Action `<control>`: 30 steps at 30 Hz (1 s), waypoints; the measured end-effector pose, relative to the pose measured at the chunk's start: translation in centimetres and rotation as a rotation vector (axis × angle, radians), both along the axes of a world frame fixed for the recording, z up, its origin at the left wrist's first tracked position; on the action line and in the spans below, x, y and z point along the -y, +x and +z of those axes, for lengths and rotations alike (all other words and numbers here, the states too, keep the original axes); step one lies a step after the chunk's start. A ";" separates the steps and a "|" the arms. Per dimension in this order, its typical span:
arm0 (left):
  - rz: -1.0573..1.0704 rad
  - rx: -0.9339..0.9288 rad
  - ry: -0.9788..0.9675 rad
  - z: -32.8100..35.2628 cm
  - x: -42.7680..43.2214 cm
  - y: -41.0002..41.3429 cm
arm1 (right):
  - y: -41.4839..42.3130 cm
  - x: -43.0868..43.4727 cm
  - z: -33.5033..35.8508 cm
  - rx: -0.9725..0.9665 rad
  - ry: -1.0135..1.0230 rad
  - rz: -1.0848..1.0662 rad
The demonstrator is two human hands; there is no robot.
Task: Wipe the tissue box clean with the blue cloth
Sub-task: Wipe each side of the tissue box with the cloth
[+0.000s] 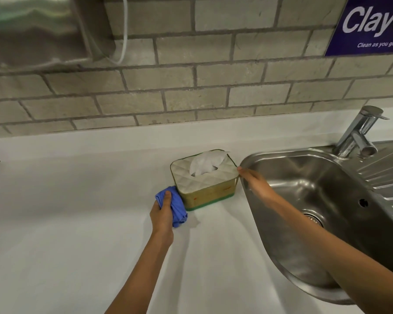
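The tissue box (210, 191) stands on the white counter, gold-sided with a green base, a quilted pale top and a white tissue sticking out. My left hand (162, 214) grips the bunched blue cloth (176, 206), which presses against the box's left front corner. My right hand (253, 180) reaches in from the right, fingers stretched, fingertips touching the box's upper right corner. It holds nothing that I can see.
A steel sink (304, 200) with a chrome tap (359, 134) lies right beside the box. The white counter (77, 223) runs left and toward me. A brick wall stands behind, with a blue sign (372, 26) and a steel dispenser (36, 28).
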State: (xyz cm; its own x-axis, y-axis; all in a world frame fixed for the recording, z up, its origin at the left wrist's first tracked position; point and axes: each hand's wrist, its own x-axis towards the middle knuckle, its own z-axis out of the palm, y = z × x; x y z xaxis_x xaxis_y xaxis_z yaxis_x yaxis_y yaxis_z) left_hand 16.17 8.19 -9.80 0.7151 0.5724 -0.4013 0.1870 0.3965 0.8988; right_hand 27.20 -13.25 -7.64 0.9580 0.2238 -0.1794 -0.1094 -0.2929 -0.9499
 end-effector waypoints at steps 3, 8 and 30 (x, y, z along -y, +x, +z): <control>0.019 -0.012 0.008 0.6 -0.9 1.3 | -1.3 1.3 -1.1 0.048 0.012 0.073; -0.083 -0.040 0.082 0.8 -2.8 2.1 | -1.7 2.8 -2.2 0.050 0.046 0.118; -0.092 0.060 0.326 4.2 -3.8 1.1 | -3.1 0.0 0.6 -0.004 0.023 0.075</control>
State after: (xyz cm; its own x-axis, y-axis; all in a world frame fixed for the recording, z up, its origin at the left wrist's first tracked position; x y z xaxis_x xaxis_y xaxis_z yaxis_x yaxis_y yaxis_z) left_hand 17.32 11.97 -5.61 0.7868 0.5952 -0.1636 0.1514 0.0708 0.9859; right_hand 24.08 -13.29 -7.06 0.9378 0.2988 -0.1770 -0.0917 -0.2784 -0.9561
